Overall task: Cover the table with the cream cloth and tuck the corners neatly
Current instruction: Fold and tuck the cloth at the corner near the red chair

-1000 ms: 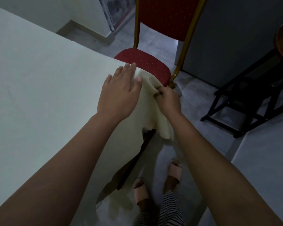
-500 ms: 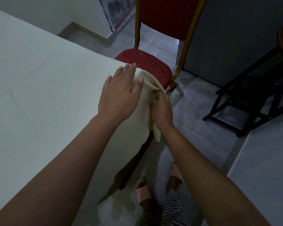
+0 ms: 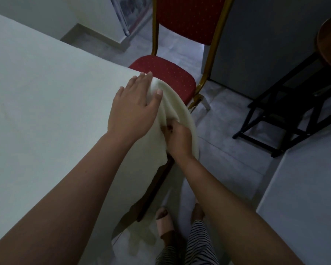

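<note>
The cream cloth (image 3: 46, 96) lies flat over the table top and hangs down over its near right corner. My left hand (image 3: 134, 108) rests flat on the cloth at that corner, fingers spread. My right hand (image 3: 178, 138) is just below the corner, fingers pinched on a fold of the hanging cloth (image 3: 182, 111), pulling it in against the table's side. A dark wooden table leg (image 3: 157, 180) shows under the cloth's lower edge.
A red chair with a gold frame (image 3: 170, 77) stands right behind the corner, its seat almost touching the cloth. A black folding stand (image 3: 287, 115) is on the floor at right. My sandalled feet (image 3: 164, 220) are beside the table leg.
My right hand has drawn the hanging cloth from out at the right in toward the table's side and lower. My left hand has stayed pressed on the corner.
</note>
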